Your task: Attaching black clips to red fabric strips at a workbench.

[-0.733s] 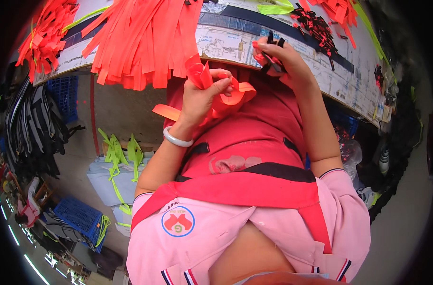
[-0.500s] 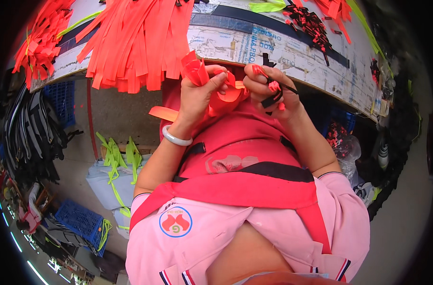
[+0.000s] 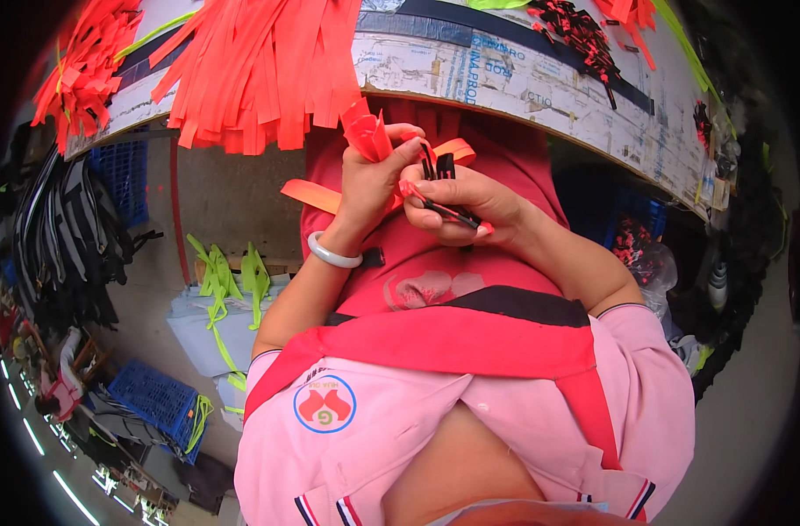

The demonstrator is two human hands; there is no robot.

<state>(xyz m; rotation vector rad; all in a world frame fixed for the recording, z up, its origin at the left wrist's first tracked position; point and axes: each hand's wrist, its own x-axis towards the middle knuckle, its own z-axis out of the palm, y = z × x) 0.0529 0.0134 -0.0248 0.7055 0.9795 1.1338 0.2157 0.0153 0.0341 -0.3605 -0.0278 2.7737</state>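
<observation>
My left hand (image 3: pixel 371 175) is closed around folded red-orange fabric strips (image 3: pixel 365 133), whose ends stick up above the fist. One orange strip end (image 3: pixel 312 195) pokes out by the left wrist, and a loop (image 3: pixel 455 151) shows beyond the fingers. Right beside it, my right hand (image 3: pixel 470 200) grips several small black straps (image 3: pixel 446 165) with red tips. The fingertips of both hands meet or nearly meet, and what lies exactly between them is partly hidden. Both hands are in front of the red apron (image 3: pixel 409 254), just below the table edge.
Long red-orange strips (image 3: pixel 260 79) hang over the worn table edge (image 3: pixel 409 66), with another bunch (image 3: pixel 80 79) at far left. Black-and-red pieces (image 3: pixel 575 35) lie at right. Below left are black-grey straps (image 3: pixel 58 237), yellow-green strips (image 3: pixel 216 280) and a blue crate (image 3: pixel 154 403).
My right hand has moved left and slightly down, bringing the black straps against the strips in my left hand. The left hand has stayed nearly in place, still holding its strips.
</observation>
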